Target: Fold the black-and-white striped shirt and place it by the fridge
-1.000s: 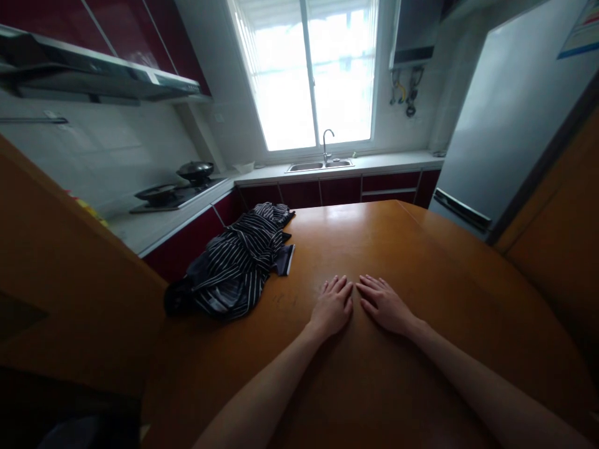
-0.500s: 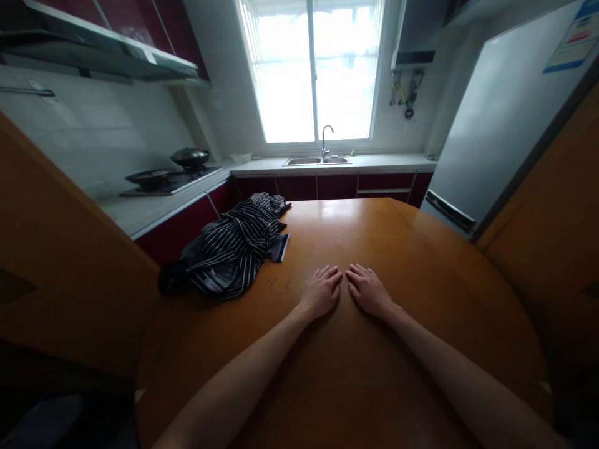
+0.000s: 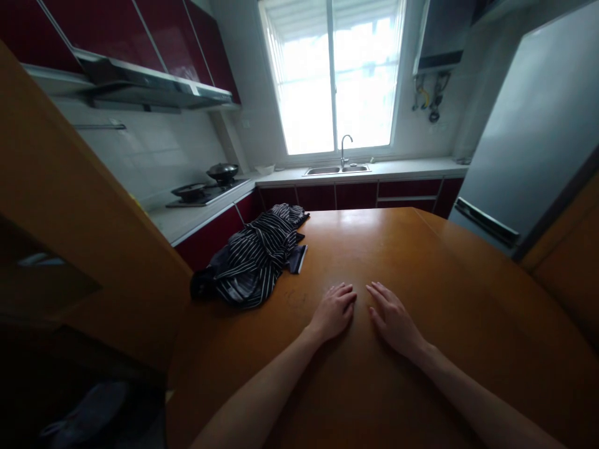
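L hand point(image 3: 333, 313) is palm-down on the wooden worktop point(image 3: 374, 246), fingers slightly spread; R hand point(image 3: 395, 321) is just beside it, fingers loosely spread (contact w/ worktop unclear). Blk striped cloth point(image 3: 262, 249) lies bunched far L.

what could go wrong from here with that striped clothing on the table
The black-and-white striped clothing lies bunched along the left edge of the wooden table, so a nudge might send it off that side.
Its grey flap with a white edge juts out toward the left hand; catching it could drag the bundle.
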Demonstrator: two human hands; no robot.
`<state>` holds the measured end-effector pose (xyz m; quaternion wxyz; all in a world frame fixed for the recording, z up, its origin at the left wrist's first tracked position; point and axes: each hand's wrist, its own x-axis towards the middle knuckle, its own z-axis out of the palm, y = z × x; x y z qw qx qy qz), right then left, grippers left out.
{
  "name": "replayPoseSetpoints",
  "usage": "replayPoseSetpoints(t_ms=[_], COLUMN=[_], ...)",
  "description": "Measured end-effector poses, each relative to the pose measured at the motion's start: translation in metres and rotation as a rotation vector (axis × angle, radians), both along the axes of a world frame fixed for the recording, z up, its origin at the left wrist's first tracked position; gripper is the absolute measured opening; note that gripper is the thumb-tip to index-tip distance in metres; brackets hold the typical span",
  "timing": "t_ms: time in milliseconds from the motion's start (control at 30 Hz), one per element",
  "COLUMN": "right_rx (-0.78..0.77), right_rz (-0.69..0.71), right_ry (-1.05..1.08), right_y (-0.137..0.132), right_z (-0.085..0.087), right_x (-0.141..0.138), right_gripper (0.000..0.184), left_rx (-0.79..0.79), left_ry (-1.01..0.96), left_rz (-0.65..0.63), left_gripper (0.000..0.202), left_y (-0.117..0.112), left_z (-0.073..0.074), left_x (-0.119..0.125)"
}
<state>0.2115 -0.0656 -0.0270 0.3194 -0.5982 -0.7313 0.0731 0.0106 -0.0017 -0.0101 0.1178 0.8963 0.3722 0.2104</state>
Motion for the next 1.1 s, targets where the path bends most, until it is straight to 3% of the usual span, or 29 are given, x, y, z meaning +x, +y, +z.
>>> replayPoseSetpoints(t_ms=[700,1100], right_rx=[-0.086,-0.180], right_rz=[0.045,0.008], right_ry=[-0.028,-0.160], right_y=[0.002,0.017], right_z=[0.003,0.001], right_x=[0.000,-0.008], right_gripper=[0.042,0.052], left_rx=[0.026,0.119], left_ry=[-0.005,0.000], left_rz=[0.009,0.011], left_gripper=[0.036,0.032], left_y=[0.004,0.002], left_z=[-0.004,-0.004], left_x=[0.004,0.008])
